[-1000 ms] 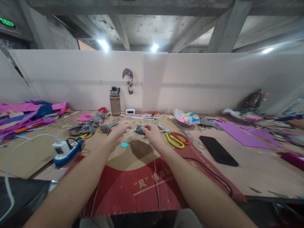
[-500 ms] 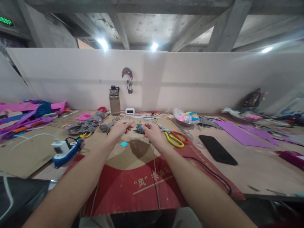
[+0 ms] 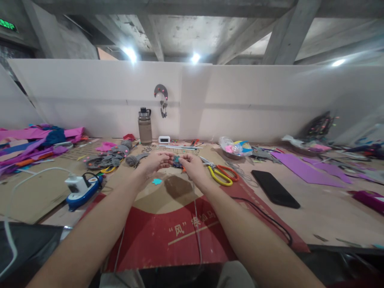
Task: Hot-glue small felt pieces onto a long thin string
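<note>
Teal piece (image 3: 176, 159), flower-shaped turquoise cutout (image 3: 157, 181)

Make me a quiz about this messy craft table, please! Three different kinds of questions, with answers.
1. True or false: the turquoise flower-shaped piece lies on top of the black phone.
2. What hangs on the white wall?
A) a kite
B) a grey crescent ornament
C) a hat
3. Which hand is nearer the scissors?

Key: 1. False. 2. B. 3. The right hand.
</note>
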`<state>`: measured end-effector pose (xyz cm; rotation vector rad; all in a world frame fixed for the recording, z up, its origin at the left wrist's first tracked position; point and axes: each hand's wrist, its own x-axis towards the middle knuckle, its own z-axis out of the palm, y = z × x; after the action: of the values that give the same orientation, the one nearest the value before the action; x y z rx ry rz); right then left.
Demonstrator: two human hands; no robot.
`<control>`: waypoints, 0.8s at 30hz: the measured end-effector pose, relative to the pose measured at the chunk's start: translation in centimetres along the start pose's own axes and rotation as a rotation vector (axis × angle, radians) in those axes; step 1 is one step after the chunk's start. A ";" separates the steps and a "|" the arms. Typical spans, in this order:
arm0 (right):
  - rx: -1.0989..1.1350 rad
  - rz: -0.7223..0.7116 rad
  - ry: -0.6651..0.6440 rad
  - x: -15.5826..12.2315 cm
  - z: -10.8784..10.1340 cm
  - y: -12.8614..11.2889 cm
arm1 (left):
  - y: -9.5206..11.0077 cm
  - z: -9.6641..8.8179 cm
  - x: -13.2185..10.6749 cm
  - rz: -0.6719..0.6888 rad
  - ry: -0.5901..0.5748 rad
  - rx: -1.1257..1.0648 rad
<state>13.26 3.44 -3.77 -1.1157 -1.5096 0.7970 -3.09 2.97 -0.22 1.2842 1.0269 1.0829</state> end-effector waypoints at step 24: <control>-0.453 -0.024 -0.095 0.6 -1.4 0.1 | -0.7 -1.0 1.0 0.249 0.285 -0.040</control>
<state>14.65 3.94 -3.33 -1.3999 -1.8355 0.5065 -3.80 4.12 -0.95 1.2725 1.0667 1.5033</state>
